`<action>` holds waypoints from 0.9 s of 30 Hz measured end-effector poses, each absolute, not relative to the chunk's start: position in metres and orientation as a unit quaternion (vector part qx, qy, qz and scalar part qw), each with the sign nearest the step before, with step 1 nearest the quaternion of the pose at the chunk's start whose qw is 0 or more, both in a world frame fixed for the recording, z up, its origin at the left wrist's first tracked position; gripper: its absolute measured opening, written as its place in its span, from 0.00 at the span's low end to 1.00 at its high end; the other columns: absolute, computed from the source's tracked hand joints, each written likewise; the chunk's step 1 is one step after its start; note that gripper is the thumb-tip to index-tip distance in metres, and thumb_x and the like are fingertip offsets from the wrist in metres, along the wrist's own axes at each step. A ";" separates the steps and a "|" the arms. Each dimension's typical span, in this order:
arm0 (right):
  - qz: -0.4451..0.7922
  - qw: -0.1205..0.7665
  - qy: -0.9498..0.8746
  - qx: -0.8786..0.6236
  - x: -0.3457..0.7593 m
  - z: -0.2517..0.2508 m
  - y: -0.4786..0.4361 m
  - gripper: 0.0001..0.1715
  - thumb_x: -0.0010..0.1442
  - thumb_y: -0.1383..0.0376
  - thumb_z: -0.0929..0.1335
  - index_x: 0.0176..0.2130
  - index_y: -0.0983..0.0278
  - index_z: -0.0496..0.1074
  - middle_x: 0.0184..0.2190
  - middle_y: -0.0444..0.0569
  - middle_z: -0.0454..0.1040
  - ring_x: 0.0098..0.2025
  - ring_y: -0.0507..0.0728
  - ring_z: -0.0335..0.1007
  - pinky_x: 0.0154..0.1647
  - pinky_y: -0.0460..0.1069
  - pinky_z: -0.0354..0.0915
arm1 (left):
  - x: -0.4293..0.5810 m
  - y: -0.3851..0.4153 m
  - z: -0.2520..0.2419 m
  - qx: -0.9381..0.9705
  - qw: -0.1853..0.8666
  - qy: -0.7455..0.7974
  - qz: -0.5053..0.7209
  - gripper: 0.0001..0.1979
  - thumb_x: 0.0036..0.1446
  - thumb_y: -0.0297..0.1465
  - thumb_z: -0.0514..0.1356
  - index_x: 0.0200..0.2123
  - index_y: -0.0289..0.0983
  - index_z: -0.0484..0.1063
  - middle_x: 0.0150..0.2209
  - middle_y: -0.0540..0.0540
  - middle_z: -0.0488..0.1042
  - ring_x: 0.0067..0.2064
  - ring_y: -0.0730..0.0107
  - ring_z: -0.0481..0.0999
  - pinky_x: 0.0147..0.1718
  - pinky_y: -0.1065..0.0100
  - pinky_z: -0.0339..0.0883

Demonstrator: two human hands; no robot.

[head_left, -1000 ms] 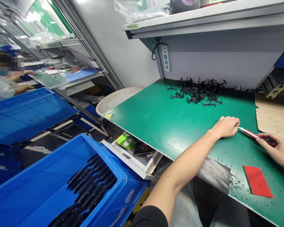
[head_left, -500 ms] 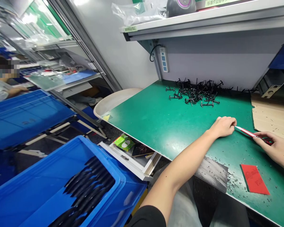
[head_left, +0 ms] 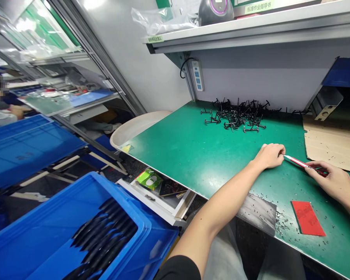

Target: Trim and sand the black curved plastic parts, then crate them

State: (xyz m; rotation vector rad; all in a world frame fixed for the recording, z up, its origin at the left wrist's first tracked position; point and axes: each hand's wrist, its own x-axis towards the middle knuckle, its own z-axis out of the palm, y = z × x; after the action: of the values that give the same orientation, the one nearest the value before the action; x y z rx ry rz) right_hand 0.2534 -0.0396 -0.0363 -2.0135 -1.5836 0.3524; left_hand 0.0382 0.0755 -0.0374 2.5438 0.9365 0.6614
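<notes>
My right hand is closed around the handle of a red and white utility knife, whose tip points left. That tip reaches the curled fingers of my left hand, which rests low over the green tabletop. Whatever those fingers hold, if anything, is hidden behind them. Toward the back wall lies a tangled pile of small black T-ended plastic parts. A red rectangular pad lies flat near the front edge. Beside it, black trimmings are scattered.
A blue crate with long black curved pieces stands at lower left. An open drawer juts below the green tabletop. Cardboard lies at right, and a shelf overhangs the back. Another person sits far left.
The camera view has turned slightly, so everything sits a little further left in it. Both hands and the utility knife keep nearly the same positions relative to each other.
</notes>
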 end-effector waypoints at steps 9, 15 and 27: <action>0.137 0.282 -0.583 -0.749 0.252 -0.038 -0.037 0.33 0.46 0.38 0.67 0.41 0.54 0.80 0.35 0.45 0.80 0.36 0.63 0.74 0.36 0.54 0.64 | 0.039 0.076 -0.037 0.895 0.181 0.335 0.232 0.05 0.59 0.27 0.53 0.35 0.39 0.68 0.41 0.50 0.77 0.45 0.65 0.73 0.44 0.63 0.61; 0.137 0.285 -0.583 -0.748 0.252 -0.037 -0.038 0.32 0.46 0.38 0.67 0.41 0.54 0.80 0.35 0.45 0.80 0.36 0.62 0.73 0.37 0.55 0.64 | 0.039 0.076 -0.039 0.894 0.183 0.332 0.239 0.05 0.58 0.27 0.53 0.35 0.39 0.68 0.41 0.50 0.77 0.44 0.64 0.73 0.44 0.63 0.61; 0.133 0.285 -0.582 -0.750 0.251 -0.036 -0.038 0.31 0.46 0.38 0.67 0.40 0.53 0.80 0.37 0.44 0.80 0.37 0.62 0.74 0.37 0.55 0.64 | 0.040 0.077 -0.039 0.883 0.206 0.341 0.248 0.04 0.58 0.27 0.55 0.33 0.39 0.69 0.39 0.50 0.78 0.43 0.64 0.74 0.45 0.63 0.62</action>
State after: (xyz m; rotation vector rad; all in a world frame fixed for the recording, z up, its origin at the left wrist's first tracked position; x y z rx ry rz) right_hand 0.2513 -0.0385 -0.0363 -2.0054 -1.5581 0.3567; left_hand 0.0403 0.0772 -0.0387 2.4623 0.9491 0.6900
